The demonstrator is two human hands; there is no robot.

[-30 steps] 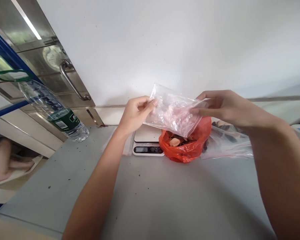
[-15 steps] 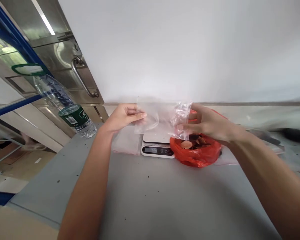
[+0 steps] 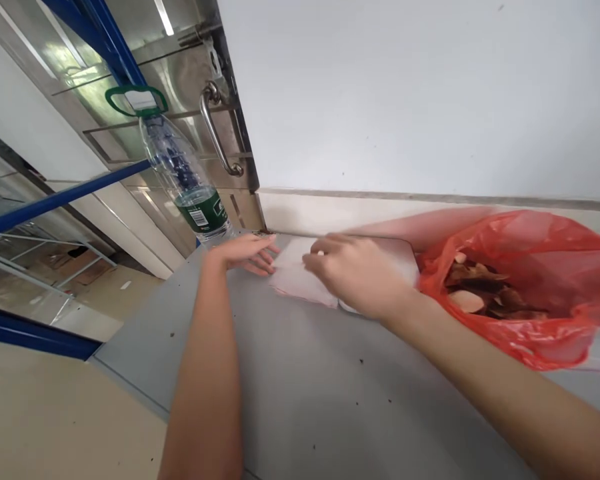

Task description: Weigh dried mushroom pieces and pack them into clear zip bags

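Observation:
My left hand is open with its fingers apart, at the left edge of a stack of clear plastic bags lying on the grey table. Over that stack, my right hand has its fingers curled together, somewhat blurred; what is between the fingertips, if anything, cannot be made out. Partly behind the right hand is the white kitchen scale, its display hidden. Right of the scale stands an open red plastic bag holding dried brown pieces and pale slices.
A large clear bottle with a green label and handle stands at the table's back left corner. A white wall rises behind the table. Blue shelving and a metal door handle are at left.
The clear bag held up between both hands is no longer raised. Both hands have come down to the bag stack, the right one moving left across the scale. The view has turned and moved closer.

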